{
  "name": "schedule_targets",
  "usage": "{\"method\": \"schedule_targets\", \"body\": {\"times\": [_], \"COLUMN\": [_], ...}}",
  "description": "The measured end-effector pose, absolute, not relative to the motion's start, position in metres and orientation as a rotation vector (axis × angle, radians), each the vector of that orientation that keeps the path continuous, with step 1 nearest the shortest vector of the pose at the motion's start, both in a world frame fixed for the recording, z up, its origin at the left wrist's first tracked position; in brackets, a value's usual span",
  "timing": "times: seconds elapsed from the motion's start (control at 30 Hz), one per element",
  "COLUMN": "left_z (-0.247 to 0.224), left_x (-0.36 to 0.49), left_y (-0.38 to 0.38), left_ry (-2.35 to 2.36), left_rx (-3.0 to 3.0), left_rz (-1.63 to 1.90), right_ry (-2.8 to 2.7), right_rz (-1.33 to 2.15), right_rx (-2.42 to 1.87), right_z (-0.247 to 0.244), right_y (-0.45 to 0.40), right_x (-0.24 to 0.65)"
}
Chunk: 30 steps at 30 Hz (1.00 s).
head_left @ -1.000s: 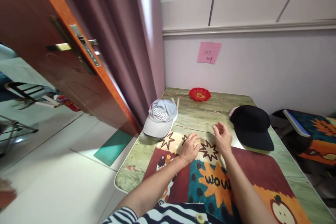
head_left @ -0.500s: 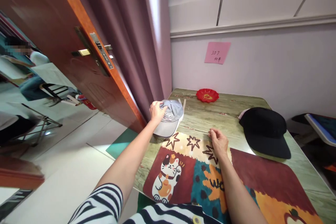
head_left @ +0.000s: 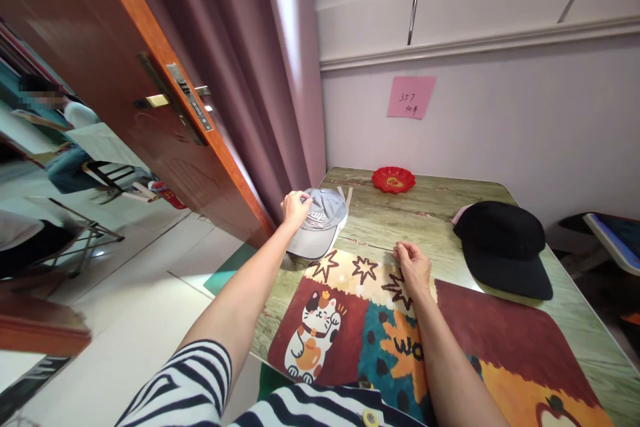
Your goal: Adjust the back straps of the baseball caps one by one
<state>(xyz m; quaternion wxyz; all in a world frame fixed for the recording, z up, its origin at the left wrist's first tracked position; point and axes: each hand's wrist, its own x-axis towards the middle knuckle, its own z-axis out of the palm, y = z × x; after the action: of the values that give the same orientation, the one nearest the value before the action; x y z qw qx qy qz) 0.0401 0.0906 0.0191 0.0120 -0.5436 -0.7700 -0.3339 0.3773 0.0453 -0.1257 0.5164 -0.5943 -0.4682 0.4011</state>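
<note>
A grey baseball cap [head_left: 325, 207] with white lettering lies at the left edge of the table, its brim toward me. My left hand [head_left: 296, 210] is at the left side of its crown, fingers bent in and closed on the fabric. Over the top edge of the patterned placemat [head_left: 345, 330] rests my right hand [head_left: 414, 265], fingers curled together with nothing visible in them. To the right, a black cap [head_left: 503, 240] lies with its brim toward me; something pale pink shows behind its left side.
A red scalloped dish [head_left: 394, 180] stands at the back of the wood-grain table [head_left: 430, 203]. A pink note [head_left: 411, 97] is on the wall. Left of the table are a curtain [head_left: 240, 47] and an open door [head_left: 95, 60]. A seated person [head_left: 75, 117] is beyond the door.
The fingers of my left hand have drawn in from across the cap's crown toward its left side. The cap and my right hand look almost unmoved; the view has shifted slightly.
</note>
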Motion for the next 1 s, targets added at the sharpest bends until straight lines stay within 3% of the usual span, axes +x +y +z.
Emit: {"method": "schedule_targets", "body": {"times": [0.7, 1.0], "left_z": [0.038, 0.068], "left_x": [0.041, 0.055], "left_y": [0.080, 0.056], "left_ry": [-2.271, -1.900], "left_rx": [-1.775, -1.834], "left_rz": [-1.104, -1.320], "right_ry": [-1.084, -0.947], "right_rz": [1.021, 1.177], "right_rx": [-1.365, -1.147], "right_z": [-0.126, -0.103], "right_y": [0.047, 0.041], "right_x": [0.378, 0.368]}}
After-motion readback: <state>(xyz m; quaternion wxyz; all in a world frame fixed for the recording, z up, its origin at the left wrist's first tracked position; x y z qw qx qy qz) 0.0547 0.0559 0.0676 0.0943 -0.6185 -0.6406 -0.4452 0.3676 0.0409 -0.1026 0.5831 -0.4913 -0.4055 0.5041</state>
